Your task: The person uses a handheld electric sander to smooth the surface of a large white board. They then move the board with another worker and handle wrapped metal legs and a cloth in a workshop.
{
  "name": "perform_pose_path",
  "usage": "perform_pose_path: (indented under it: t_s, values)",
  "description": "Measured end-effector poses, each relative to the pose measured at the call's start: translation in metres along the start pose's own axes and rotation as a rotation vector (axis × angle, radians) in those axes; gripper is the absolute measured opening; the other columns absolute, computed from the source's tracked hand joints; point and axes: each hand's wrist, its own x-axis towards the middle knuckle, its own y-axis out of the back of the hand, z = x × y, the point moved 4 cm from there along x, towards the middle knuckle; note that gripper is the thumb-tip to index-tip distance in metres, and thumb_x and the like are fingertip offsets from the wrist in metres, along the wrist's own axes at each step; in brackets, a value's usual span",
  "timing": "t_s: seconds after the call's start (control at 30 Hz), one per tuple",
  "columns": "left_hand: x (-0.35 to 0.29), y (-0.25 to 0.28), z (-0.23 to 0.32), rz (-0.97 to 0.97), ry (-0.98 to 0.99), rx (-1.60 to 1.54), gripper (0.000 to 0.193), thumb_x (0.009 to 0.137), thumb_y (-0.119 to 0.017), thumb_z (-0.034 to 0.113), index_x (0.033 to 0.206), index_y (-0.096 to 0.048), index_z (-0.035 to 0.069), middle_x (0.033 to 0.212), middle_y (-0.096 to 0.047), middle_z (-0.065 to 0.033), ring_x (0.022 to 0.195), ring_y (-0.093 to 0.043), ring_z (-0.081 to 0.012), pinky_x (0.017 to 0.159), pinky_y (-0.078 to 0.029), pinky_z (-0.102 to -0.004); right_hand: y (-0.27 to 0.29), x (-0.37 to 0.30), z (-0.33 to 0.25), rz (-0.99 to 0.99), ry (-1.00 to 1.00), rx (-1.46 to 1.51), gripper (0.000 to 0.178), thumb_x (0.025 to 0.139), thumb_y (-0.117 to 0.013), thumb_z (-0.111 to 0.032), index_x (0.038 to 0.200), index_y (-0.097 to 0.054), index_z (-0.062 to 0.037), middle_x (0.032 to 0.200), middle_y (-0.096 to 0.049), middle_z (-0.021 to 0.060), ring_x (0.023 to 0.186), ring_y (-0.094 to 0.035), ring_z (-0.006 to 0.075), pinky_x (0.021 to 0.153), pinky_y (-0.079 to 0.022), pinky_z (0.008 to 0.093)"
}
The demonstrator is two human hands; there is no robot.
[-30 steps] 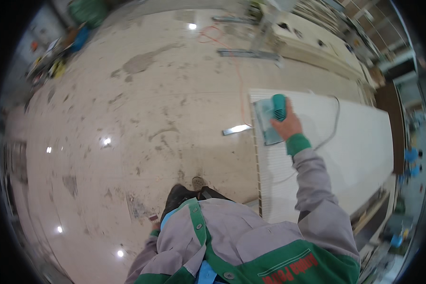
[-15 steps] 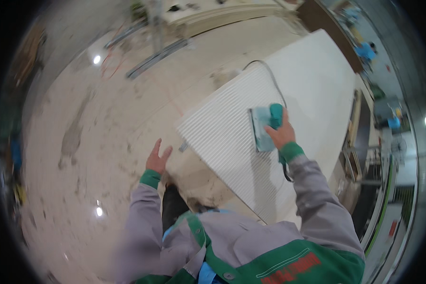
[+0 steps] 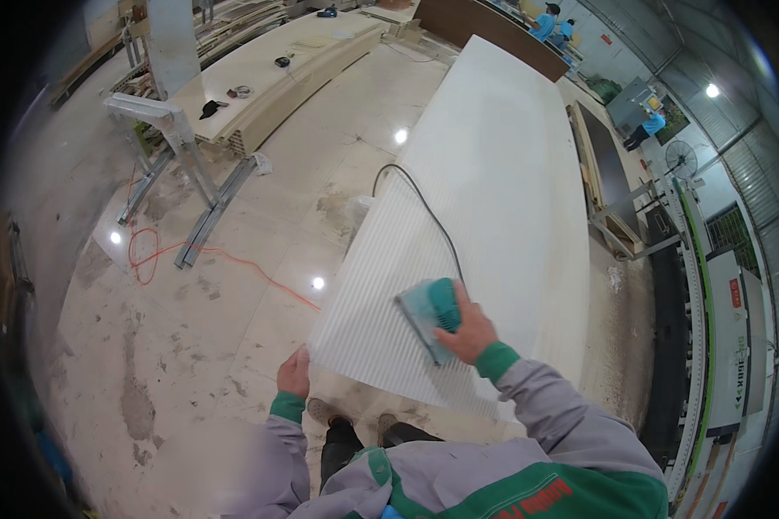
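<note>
A long white panel (image 3: pixel 502 199) with fine ribs along its surface stretches away from me. My right hand (image 3: pixel 474 327) is wrapped over the teal body of an electric sander (image 3: pixel 442 304), whose flat rectangular pad rests on the ribbed near part of the panel. From the sander a dark cord (image 3: pixel 428 206) curves back over the panel's left edge. At the near left corner of the panel, my left hand (image 3: pixel 293 375) has its fingers closed against the edge; the underside of that grip is hidden.
At the back left, stacked boards (image 3: pixel 303 82) carry small dark tools. A metal stand (image 3: pixel 208 186) and an orange cord (image 3: pixel 234 255) are on the floor to the left. A long machine (image 3: pixel 710 337) runs along the right. Several people in blue (image 3: pixel 647 128) are far off.
My left hand has gone from spread fingers off the panel to closing at its corner. My right hand has brought the sander nearer and to the left. The view has tilted up.
</note>
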Motion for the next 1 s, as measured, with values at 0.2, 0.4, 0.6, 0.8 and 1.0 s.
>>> perform_pose_path:
  t_s: [0.2, 0.4, 0.6, 0.8, 1.0]
  values:
    - [0.006, 0.005, 0.001, -0.077, 0.147, -0.109, 0.050, 0.103, -0.053, 0.043, 0.122, -0.070, -0.001, 0.087, -0.072, -0.0089, 0.076, -0.063, -0.0214, 0.074, -0.052, -0.0380, 0.039, 0.107, 0.047, 0.128, -0.118, 0.001, 0.111, 0.082, -0.078, -0.043, 0.164, -0.009, -0.0153, 0.135, -0.056, 0.0317, 0.119, -0.060, 0.0475, 0.104, -0.048, 0.0504]
    - [0.000, -0.001, 0.004, -0.041, 0.160, -0.023, 0.054, 0.104, -0.048, 0.046, 0.119, -0.070, -0.002, 0.086, -0.072, -0.0110, 0.075, -0.065, -0.0170, 0.069, -0.052, -0.0309, 0.048, 0.218, -0.035, 0.202, 0.098, 0.037, 0.112, 0.080, -0.080, -0.045, 0.163, -0.014, -0.0115, 0.127, -0.066, 0.0270, 0.114, -0.065, 0.0421, 0.098, -0.052, 0.0467]
    - [0.001, -0.006, -0.002, -0.009, 0.322, -0.287, 0.054, 0.105, -0.047, 0.047, 0.128, -0.068, 0.003, 0.100, -0.072, -0.0047, 0.084, -0.065, -0.0158, 0.072, -0.053, -0.0319, -0.004, 0.168, -0.150, -0.012, 0.318, -0.088, 0.109, 0.082, -0.078, -0.044, 0.164, -0.012, -0.0166, 0.120, -0.064, 0.0306, 0.107, -0.066, 0.0453, 0.096, -0.053, 0.0481]
    - [-0.017, 0.027, -0.118, 0.035, 0.672, -0.578, 0.052, 0.105, -0.048, 0.053, 0.132, -0.064, 0.012, 0.109, -0.071, 0.0013, 0.089, -0.064, -0.0132, 0.069, -0.048, -0.0333, -0.063, 0.013, -0.179, -0.446, 0.459, -0.150, 0.104, 0.087, -0.072, -0.042, 0.165, -0.005, -0.0274, 0.126, -0.053, 0.0380, 0.097, -0.067, 0.0524, 0.086, -0.056, 0.0535]
    - [-0.159, 0.137, -0.236, -0.375, 0.415, 1.068, 0.047, 0.103, -0.051, 0.045, 0.131, -0.062, 0.009, 0.095, -0.073, -0.0172, 0.087, -0.071, -0.0316, 0.077, -0.056, -0.0481, -0.022, -0.078, -0.081, -0.420, 0.242, 0.032, 0.091, 0.091, -0.070, -0.036, 0.163, -0.015, -0.0288, 0.114, -0.055, 0.0288, 0.087, -0.068, 0.0478, 0.080, -0.056, 0.0556]
